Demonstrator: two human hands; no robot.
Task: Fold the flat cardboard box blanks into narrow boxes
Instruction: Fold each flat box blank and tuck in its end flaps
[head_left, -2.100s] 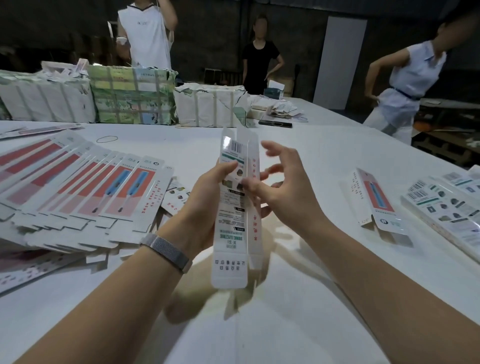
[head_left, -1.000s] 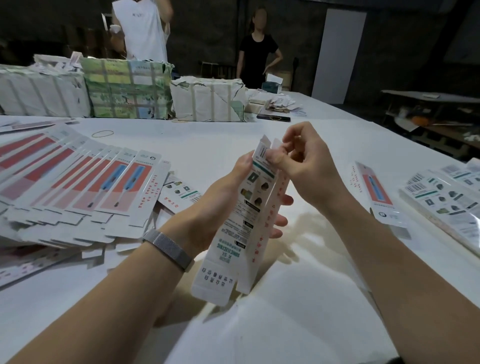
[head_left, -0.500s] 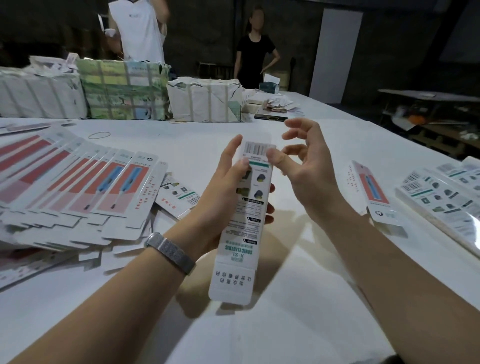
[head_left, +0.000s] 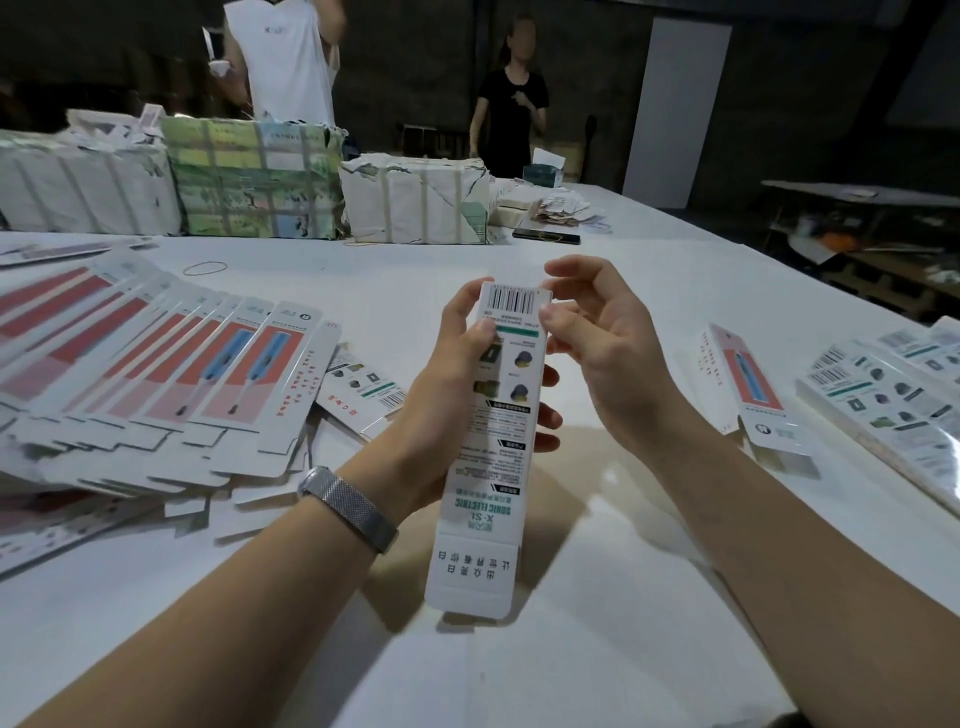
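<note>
Now we hold the box upright between our hands, its long axis running from the barcode end by our fingertips down to the open flap nearest us; our left hand wraps its middle, thumb on the printed face and fingers behind; our right hand sits just right of the top, thumb touching the edge, fingers loosely curled and holding nothing; the far end looks closed, so the near flap, below the left hand, is likely next.

The narrow box is smooth printed cardboard with a slight sheen. The watch band is woven metal mesh. At nine o'clock, the flat blanks look glossy on the matt white counter.
</note>
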